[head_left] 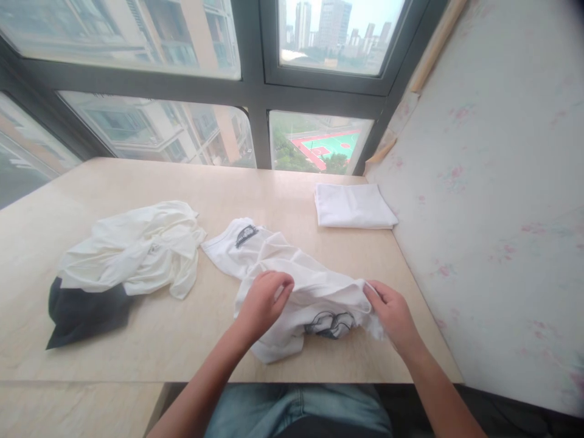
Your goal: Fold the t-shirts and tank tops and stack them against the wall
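Observation:
A crumpled white garment with black printed patches lies in front of me on the table. One end reaches up to the left; the right end has a frayed edge. My right hand pinches the fabric at that right end between thumb and fingers. My left hand is over the middle of the garment with its fingers curled and the thumb close to them. Whatever its fingertips hold, if anything, is hidden.
To the left lie a loose cream-white cloth garment and a dark cloth partly under it. A folded white cloth sits at the back right by the papered wall. Windows rise behind the wooden table.

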`<state>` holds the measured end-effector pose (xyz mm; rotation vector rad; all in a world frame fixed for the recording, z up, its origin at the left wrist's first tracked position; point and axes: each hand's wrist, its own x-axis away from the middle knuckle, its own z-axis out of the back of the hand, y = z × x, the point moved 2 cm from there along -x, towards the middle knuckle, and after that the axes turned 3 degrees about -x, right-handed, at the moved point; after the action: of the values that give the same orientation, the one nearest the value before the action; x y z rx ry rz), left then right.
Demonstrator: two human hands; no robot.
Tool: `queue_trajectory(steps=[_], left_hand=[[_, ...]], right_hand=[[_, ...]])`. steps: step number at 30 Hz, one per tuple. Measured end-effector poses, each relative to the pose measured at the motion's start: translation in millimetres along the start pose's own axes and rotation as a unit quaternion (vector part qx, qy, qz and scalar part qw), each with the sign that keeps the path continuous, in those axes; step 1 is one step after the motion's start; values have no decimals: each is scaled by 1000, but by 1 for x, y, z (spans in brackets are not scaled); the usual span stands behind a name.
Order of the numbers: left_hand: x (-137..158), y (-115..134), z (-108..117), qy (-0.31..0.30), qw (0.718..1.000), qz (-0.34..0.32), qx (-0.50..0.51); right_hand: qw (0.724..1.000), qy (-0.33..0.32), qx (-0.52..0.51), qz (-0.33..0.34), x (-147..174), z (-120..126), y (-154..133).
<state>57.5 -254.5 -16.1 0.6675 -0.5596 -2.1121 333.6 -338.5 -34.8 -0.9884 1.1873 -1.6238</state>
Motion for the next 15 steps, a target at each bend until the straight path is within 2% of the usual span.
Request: queue_trajectory(steps=[3, 6, 8, 10, 15], left_hand=[[3, 4, 2, 8, 1000, 21, 12], [5, 8, -5, -29, 999, -16, -30], [5, 7, -13, -48, 995, -41, -79], [4, 4, -20, -42, 993, -51, -102], [-2, -5, -19, 17, 997, -43, -59]], right_hand=[[986, -17, -148, -72, -2, -1, -7], [966, -40, -230, -112, -4, -4, -12], [958, -51, -256, -120, -4, -6, -15], [955, -63, -265, -117, -1, -5, -18], [959, -88, -253, -87, 9, 10, -22]])
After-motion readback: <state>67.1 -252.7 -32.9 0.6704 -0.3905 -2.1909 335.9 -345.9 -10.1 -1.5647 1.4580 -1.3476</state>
